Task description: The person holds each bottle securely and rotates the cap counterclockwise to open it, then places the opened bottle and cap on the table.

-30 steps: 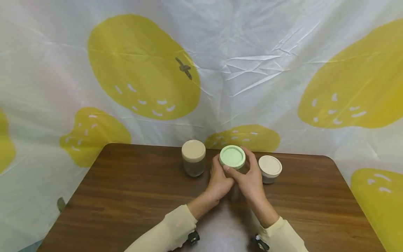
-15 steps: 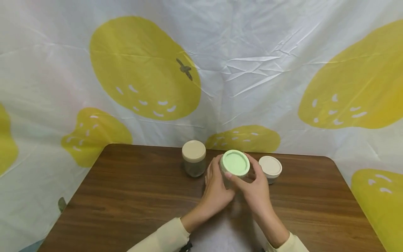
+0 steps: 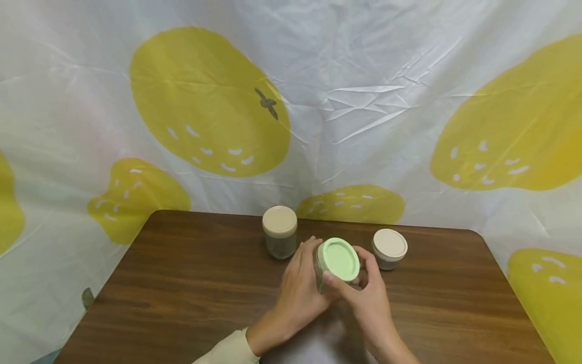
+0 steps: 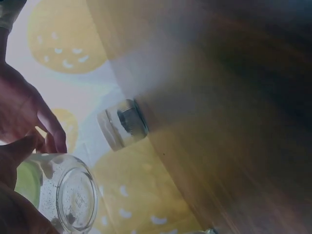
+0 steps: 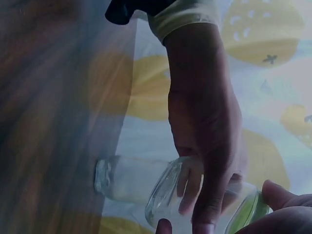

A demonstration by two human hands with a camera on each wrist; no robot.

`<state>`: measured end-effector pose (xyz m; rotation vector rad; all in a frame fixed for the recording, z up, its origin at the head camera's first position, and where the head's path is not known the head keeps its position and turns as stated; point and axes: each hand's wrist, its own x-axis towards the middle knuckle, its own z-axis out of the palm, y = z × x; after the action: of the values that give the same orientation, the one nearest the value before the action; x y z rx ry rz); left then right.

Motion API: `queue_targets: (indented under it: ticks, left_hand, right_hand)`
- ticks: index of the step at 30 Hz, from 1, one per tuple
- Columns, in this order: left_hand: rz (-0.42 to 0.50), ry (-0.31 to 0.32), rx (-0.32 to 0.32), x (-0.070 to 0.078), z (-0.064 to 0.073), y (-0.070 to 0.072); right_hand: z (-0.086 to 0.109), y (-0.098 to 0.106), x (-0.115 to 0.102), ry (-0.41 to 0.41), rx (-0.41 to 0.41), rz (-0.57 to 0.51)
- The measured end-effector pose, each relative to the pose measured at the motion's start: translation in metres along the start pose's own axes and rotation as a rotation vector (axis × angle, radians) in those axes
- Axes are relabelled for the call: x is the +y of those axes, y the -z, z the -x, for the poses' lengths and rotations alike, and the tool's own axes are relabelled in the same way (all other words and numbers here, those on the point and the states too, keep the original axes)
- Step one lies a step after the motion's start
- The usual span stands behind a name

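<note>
A clear glass jar [image 4: 78, 197] with a pale green lid [image 3: 340, 259] is held above the table, tilted so the lid faces me. My left hand [image 3: 297, 288] wraps round its glass body, fingers behind and thumb in front, as the right wrist view shows. With thumb and fingers on opposite sides, my right hand [image 3: 370, 303] grips the lid's rim. Left of the hands stands a taller jar [image 3: 281, 245] with a beige lid. On the right is a short jar [image 3: 389, 247] with an off-white lid. What the green-lidded jar contains cannot be made out.
The dark wood table [image 3: 191, 283] has rounded back corners. Right behind it hangs a white cloth [image 3: 354, 60] printed with yellow fruit. Both other jars stand upright near the table's back edge, close to either side of my hands.
Both hands have drawn the green-lidded jar up and towards me. It has tipped from nearly upright, so the lid now leans towards me and to the right. The other jars stay put.
</note>
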<state>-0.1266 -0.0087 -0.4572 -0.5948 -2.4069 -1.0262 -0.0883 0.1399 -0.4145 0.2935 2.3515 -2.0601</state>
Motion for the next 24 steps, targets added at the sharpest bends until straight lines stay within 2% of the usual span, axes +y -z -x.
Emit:
queue_targets:
  ticks: [5, 9, 14, 17, 24]
  left_hand:
    - [-0.007, -0.023, -0.024, 0.000, 0.017, 0.007]
    - [-0.044, -0.060, -0.042, -0.001, 0.027, 0.012]
    - [-0.117, -0.114, -0.048, -0.006, 0.034, 0.016]
    - [-0.150, -0.140, -0.056, -0.008, 0.038, 0.018]
    - [-0.178, -0.155, -0.059, -0.013, 0.042, 0.018]
  right_hand:
    - [0.017, -0.003, 0.006, -0.006, -0.016, -0.005]
    - [0.025, -0.004, 0.015, 0.032, -0.016, 0.015]
    - [0.028, -0.006, 0.027, 0.063, -0.048, 0.035]
    - [0.029, -0.006, 0.032, 0.050, -0.071, 0.043]
    - [0.027, -0.008, 0.036, 0.023, -0.090, 0.034]
